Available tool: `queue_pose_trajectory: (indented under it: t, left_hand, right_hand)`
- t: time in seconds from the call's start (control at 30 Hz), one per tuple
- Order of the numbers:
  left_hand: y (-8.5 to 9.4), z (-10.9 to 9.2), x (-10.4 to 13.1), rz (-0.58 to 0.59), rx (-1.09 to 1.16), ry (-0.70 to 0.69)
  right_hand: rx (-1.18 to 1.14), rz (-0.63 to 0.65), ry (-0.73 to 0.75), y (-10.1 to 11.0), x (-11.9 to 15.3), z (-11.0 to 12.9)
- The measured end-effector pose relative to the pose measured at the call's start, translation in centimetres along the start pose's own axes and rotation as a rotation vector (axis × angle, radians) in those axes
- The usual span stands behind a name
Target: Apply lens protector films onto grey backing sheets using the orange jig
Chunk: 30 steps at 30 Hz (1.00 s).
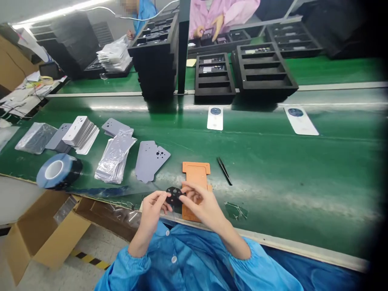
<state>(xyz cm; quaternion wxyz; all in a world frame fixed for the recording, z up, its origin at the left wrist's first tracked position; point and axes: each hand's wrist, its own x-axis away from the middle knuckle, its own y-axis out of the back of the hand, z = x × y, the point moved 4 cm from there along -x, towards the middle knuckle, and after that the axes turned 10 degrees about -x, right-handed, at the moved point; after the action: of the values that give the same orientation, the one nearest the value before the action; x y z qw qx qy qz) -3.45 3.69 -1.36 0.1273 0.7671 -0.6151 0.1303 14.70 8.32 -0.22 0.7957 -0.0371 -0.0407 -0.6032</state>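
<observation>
A round black disc with several holes [173,195] is between my two hands, above the table's front edge. My left hand [153,206] pinches its left edge between thumb and fingers. On the opposite edge, the thumb and fingers of my right hand [202,202] close on the disc. Partly under my right hand lies an orange jig plate [196,171]. Black tweezers [224,171] rest to the right of the jig. Left of it, grey phone back panels [150,161] with camera holes lie overlapping.
A roll of blue film tape [59,171] stands at left, its strip trailing toward my hands. Behind are wrapped panels [113,157] and a white panel stack [81,135]. Two white panels with dark discs [215,119] lie beyond the jig. Black trays [214,79] stand farther back, near a co-worker's hands [216,28].
</observation>
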Motion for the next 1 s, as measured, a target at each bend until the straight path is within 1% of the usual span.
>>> queue_pose_trajectory:
  t: [0.07, 0.13, 0.2, 0.27, 0.3, 0.33, 0.37, 0.43, 0.47, 0.53, 0.6, 0.63, 0.7, 0.83, 0.9, 1.0]
  left_hand:
    - [-0.6, 0.2, -0.3, 0.021, -0.018, -0.008]
    - [-0.8, 0.4, -0.8, 0.033, -0.037, -0.01]
    - [-0.9, 0.4, -1.5, 0.084, -0.039, -0.038]
    - [-0.8, -0.1, -2.3, 0.137, -0.072, -0.118]
    - [-0.8, -0.5, -2.7, 0.133, -0.139, -0.178]
    - [-0.7, -1.0, -3.1, 0.1, -0.249, -0.253]
    - [-0.7, -1.5, -3.5, 0.049, -0.393, -0.339]
    - [-1.1, -2.5, -4.1, -0.039, -0.692, -0.55]
    - [-1.5, -2.8, -4.3, -0.053, -0.805, -0.666]
    - [-2.6, -3.0, -4.6, -0.033, -0.951, -0.867]
    - [-3.5, -2.8, -4.8, 0.005, -1.046, -0.989]
    - [-3.9, -2.5, -4.9, 0.032, -1.087, -1.019]
    - [-4.4, -1.9, -4.9, 0.096, -1.157, -1.036]
    - [-4.8, -1.0, -5.0, 0.195, -1.248, -0.979]
    - [-4.8, -0.7, -5.1, 0.215, -1.252, -0.959]
    - [-4.9, -0.6, -5.2, 0.206, -1.245, -0.945]
  right_hand:
    - [-0.049, 0.003, -0.048, -0.9, -0.5, -0.5]
    - [-0.1, -0.01, -0.062, -0.7, -1.2, -0.7]
    - [-0.106, -0.053, -0.061, 0.9, -1.9, -0.8]
    - [-0.028, -0.102, -0.054, 3.5, -2.9, -0.8]
    - [0.028, -0.11, -0.044, 4.8, -3.4, -0.7]
    - [0.082, -0.104, -0.033, 6.0, -4.0, -0.6]
    - [0.126, -0.088, -0.021, 7.0, -4.7, -0.5]
    - [0.19, -0.066, 0.0, 8.3, -5.9, -0.3]
    - [0.216, -0.074, 0.006, 8.6, -6.4, -0.2]
    - [0.278, -0.106, 0.005, 8.7, -7.2, -0.1]
    - [0.338, -0.131, 0.008, 8.3, -7.6, 0.0]
    - [0.363, -0.139, 0.013, 8.1, -7.7, 0.1]
    - [0.402, -0.149, 0.015, 7.7, -7.8, 0.2]
    - [0.465, -0.155, -0.026, 7.5, -7.7, 0.2]
    - [0.489, -0.153, -0.029, 7.5, -7.7, 0.2]
    - [0.501, -0.143, -0.022, 7.3, -7.7, 0.3]
